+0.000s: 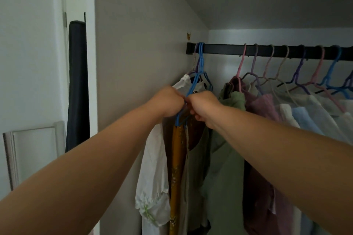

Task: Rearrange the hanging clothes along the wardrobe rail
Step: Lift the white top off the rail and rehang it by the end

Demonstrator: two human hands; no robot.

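Far over on the left, a dark padded board (78,86) leans upright against the white door frame (89,44), with a pale metal frame (11,158) low beside it. Moving in, the left hand (169,101) is up at the near end of the black wardrobe rail (229,48), curled into a fist around the shoulder of a blue hanger (198,70). Right next to it, knuckles touching, the right hand (203,107) is clenched too, gripping the lower part of the same cluster of hangers; which exact hanger it holds cannot be told. Both bare forearms reach up from the bottom corners.

That blue hanger hooks over the rail hard against the side wall (137,44), bunched with a purple hanger (195,66). Below the hands hang a white top (152,168), a mustard yellow garment (176,168) and a pale grey-green piece (196,168), all packed close together.

Then a bare stretch of rail, and the second group begins: a sage green shirt (227,149), a mauve garment (261,196) on a pink hanger (241,66), then cream, light blue (300,114) and pale grey clothes, spaced along on lilac, beige, purple, pink and blue hangers running off the right edge.
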